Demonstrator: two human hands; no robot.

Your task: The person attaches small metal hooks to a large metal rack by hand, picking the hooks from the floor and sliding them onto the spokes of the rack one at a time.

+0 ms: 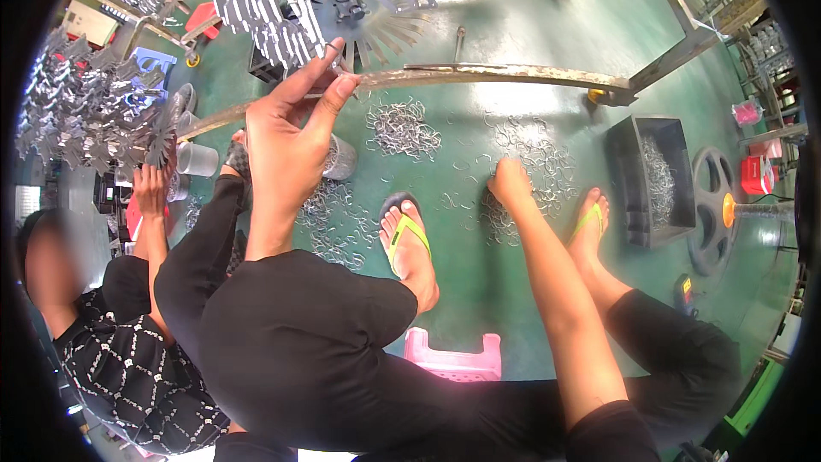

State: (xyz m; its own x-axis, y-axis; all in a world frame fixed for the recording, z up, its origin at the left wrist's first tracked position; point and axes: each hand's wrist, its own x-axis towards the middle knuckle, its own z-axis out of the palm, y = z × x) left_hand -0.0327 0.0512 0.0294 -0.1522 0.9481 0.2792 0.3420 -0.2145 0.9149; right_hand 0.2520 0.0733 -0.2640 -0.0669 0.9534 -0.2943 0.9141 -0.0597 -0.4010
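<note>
My left hand [295, 133] is raised beside the rusty frame bar, thumb and fingers pinched together. A thin metallic glint shows at the fingertips, too small to name. Just above it hang rows of shiny flat metal parts [265, 13] around an upright post. Down at the floor, my right hand [511, 184] is curled at the edge of a scattered pile of small S-shaped metal hooks [543, 154]. Its fingertips are hidden, so what they hold cannot be made out. Another heap of hooks [404, 130] lies between my two hands.
A rusty frame bar [513, 75] on yellow casters crosses ahead. At right stand a grey bin [629, 184] holding hooks and a dark spoked wheel [711, 210]. A pink stool [453, 359] is between my legs. At left sits a co-worker [128, 368] near a translucent bucket [198, 159].
</note>
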